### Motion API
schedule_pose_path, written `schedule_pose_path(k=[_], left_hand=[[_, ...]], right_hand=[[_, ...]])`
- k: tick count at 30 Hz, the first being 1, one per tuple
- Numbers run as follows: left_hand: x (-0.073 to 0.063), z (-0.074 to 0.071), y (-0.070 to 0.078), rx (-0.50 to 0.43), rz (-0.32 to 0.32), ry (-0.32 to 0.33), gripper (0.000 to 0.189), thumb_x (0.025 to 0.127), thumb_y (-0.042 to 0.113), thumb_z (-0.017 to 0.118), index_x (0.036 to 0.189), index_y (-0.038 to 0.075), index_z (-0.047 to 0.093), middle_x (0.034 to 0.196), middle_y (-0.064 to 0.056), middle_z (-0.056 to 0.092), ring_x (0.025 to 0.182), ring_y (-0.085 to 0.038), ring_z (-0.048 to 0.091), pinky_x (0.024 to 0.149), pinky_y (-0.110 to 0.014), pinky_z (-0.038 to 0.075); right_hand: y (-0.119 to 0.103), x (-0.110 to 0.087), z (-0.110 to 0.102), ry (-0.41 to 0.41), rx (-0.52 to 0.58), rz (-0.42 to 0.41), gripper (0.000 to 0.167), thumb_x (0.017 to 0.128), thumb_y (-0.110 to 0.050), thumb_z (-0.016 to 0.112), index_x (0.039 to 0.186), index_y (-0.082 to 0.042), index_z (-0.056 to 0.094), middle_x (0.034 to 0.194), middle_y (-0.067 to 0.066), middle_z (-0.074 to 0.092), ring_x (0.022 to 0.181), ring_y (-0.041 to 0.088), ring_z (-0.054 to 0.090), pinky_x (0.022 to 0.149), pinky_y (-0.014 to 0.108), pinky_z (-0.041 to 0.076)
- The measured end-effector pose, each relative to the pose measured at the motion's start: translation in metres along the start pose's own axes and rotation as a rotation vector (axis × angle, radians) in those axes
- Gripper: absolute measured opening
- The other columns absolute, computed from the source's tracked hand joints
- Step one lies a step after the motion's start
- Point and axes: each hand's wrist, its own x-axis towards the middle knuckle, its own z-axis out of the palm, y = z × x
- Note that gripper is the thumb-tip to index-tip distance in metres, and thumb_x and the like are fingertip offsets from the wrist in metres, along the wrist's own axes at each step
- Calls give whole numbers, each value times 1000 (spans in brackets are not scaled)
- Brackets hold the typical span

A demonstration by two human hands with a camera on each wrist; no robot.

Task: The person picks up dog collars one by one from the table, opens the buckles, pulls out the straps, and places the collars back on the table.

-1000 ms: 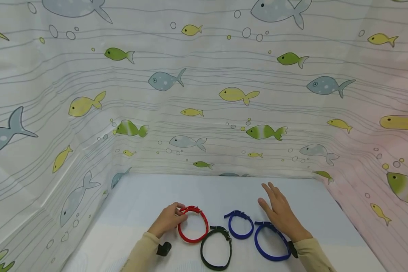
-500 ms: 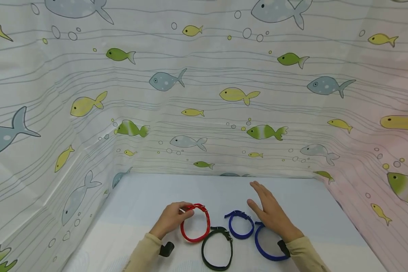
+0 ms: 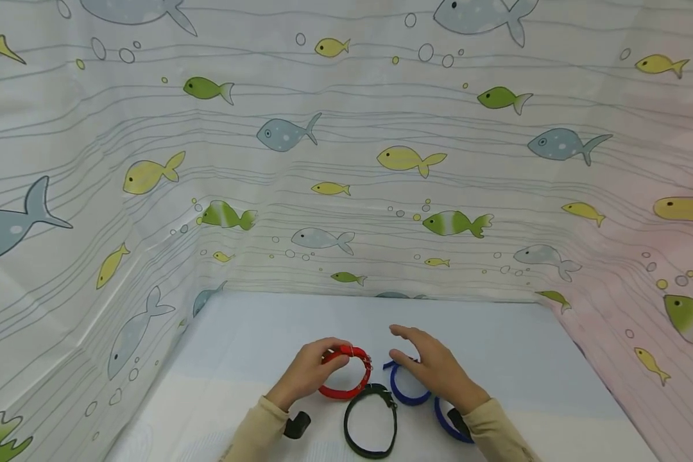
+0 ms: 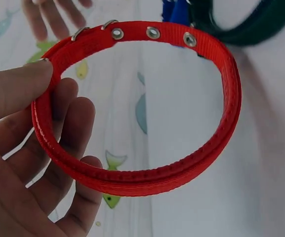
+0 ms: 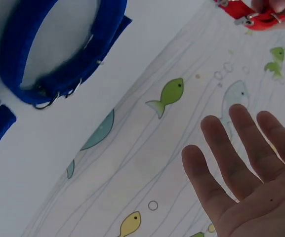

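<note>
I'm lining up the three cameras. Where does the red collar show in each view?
Head: the red collar is low, near the middle from side to side.
Left wrist: it spans the middle and upper part, large.
Right wrist: only part of it shows, at the top right corner.
Shared landmark: the left hand, on the collar in all three.

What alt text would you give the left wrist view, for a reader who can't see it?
A left hand grips the left edge of a red collar, its open loop filling the middle of the view. Fingers of the right hand show at top left; a dark green collar and part of a blue one are cut off at top right.
</note>
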Motion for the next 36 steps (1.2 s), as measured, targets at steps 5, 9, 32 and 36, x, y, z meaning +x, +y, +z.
schedule_pose_path(k=[5,9,32,36], left_hand=[[1,6,15,-65,52,-48,27,100,27,67,124,14,68,112,3,69,94,-12,66,83,-26,55],[3,10,22,-95,93,-70,26,101,27,65,124,14,67,112,3,69,96,-12,66,84,-27,55],[11,24,26,-25,219,50,28,99,37,67,120,20,71,106,9,70,89,-6,65,78,-26,56],[11,24,26,-30,220,71,27,100,35,66,120,19,70,108,8,69,91,-7,65,80,-27,57]], right_hand=[[-11,7,17,-39,6,-77,47,98,-47,64,136,-19,64,127,-9,67,117,13,63,96,45,53],[-16,10,24,-50,31,-109,34,98,-42,66,124,-20,71,115,-11,70,104,8,66,88,41,57],[-7,10,19,26,323,-55,24,92,-38,75,112,-25,78,104,-12,75,84,8,72,69,26,59],[-7,11,20,60,358,-53,22,93,-35,75,112,-24,77,103,-10,75,80,8,72,69,28,59]])
